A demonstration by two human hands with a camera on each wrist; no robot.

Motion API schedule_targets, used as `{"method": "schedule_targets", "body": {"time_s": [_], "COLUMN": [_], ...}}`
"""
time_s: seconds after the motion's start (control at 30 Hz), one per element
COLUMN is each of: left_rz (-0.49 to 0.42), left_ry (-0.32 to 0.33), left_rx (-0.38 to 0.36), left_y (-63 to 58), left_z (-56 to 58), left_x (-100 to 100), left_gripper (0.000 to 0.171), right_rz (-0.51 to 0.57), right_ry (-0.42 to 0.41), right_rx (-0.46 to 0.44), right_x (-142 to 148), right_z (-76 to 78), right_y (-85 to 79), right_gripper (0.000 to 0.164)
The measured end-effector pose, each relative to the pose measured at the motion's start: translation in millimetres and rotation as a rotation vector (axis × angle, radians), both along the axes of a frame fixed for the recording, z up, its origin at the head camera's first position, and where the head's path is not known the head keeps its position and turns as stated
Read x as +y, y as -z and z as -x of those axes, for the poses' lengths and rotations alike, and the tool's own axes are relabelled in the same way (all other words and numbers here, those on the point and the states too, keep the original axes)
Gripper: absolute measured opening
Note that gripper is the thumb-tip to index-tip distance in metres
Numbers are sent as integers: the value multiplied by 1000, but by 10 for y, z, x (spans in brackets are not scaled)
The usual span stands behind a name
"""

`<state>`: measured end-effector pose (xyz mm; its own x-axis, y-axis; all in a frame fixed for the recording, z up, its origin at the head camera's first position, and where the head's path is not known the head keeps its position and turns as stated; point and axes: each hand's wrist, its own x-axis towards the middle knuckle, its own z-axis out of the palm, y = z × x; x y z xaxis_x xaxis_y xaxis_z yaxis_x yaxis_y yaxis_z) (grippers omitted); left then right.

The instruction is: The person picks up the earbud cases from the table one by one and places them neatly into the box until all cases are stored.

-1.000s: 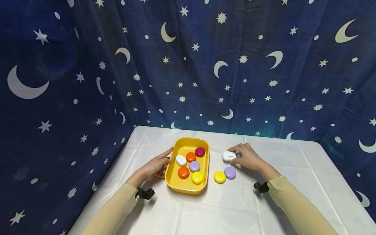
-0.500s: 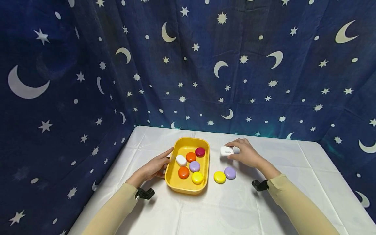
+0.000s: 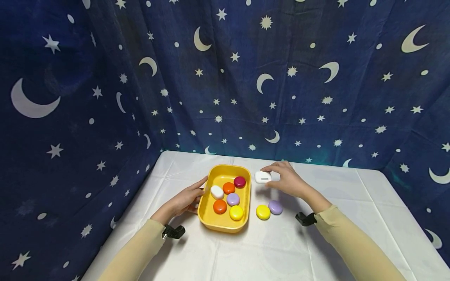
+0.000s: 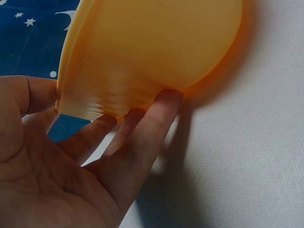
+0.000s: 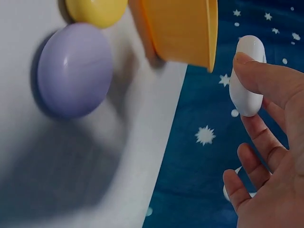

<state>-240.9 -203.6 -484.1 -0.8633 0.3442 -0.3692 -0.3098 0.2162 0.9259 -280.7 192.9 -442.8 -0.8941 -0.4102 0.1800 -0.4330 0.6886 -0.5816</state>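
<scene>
In the head view, my right hand [image 3: 286, 180] pinches a white, smooth, pebble-like piece [image 3: 262, 177] with a small grey mark. It hovers just right of a yellow plastic bin [image 3: 225, 227]. The right wrist view shows the thumb on one face of this white piece [image 5: 247, 95] and a fingertip at its lower end; the other fingers are loosely bent. My left hand [image 3: 184, 200] rests against the bin's left side. Up close in the left wrist view, its fingertips touch the outer bin wall [image 4: 156, 42].
Inside the bin lie rounded pieces: white [image 3: 216, 192], orange [image 3: 220, 206], dark red [image 3: 240, 182], lilac [image 3: 233, 199] and yellow [image 3: 236, 212]. Another yellow piece [image 3: 263, 212] and a lilac one [image 3: 275, 207] sit on the white-covered table [image 3: 267, 249]. A starry curtain [image 3: 299, 97] hangs behind.
My right hand has lifted the white piece off the table and carried it leftward toward the bin. The left hand and the bin have stayed in place.
</scene>
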Motion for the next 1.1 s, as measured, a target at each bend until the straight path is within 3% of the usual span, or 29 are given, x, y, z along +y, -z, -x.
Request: {"method": "schedule_targets", "body": {"time_s": [0.6, 1.1], "left_rz": [-9, -3], "left_ry": [1, 1], "left_rx": [4, 2], "left_y": [15, 14], "left_z": [4, 4], "left_x": [-7, -12], "left_gripper": [63, 64], "right_rz": [-62, -230], "right_ry": [-74, -223], "right_rx": [-36, -24], "right_x": [-475, -953], "right_z": [-52, -344], "right_y": [-123, -36], "right_gripper": [47, 44]}}
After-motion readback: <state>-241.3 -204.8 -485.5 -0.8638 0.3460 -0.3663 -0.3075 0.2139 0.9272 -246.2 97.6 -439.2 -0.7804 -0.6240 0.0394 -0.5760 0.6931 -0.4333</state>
